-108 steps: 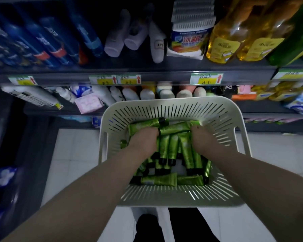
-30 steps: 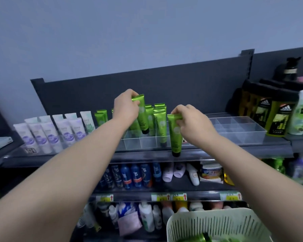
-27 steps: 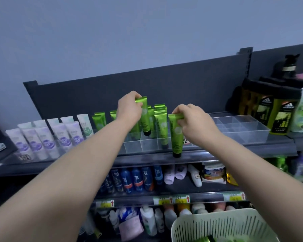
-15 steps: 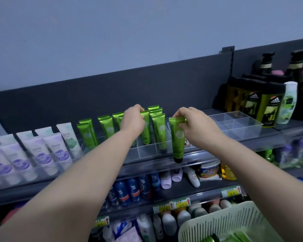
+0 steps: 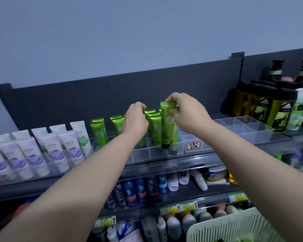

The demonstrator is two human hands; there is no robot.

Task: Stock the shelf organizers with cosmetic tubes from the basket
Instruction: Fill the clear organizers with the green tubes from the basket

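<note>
My right hand pinches the crimped top of a green cosmetic tube. It hangs cap down, the black cap reaching into a front compartment of the clear shelf organizer. My left hand has its fingers curled among the standing green tubes in the same organizer. It holds another green tube, mostly hidden behind the hand. The pale slotted basket shows at the lower right, with green tubes barely visible inside.
A second clear organizer with bare compartments stands to the right. White and purple tubes fill the shelf's left side. Dark bottles crowd the right end. Spray cans and bottles line the lower shelves.
Both hands came up from the basket with tubes. Over the last second my left hand lowered its tube among the standing ones, and my right hand carried its tube from the shelf edge over the organizer.
</note>
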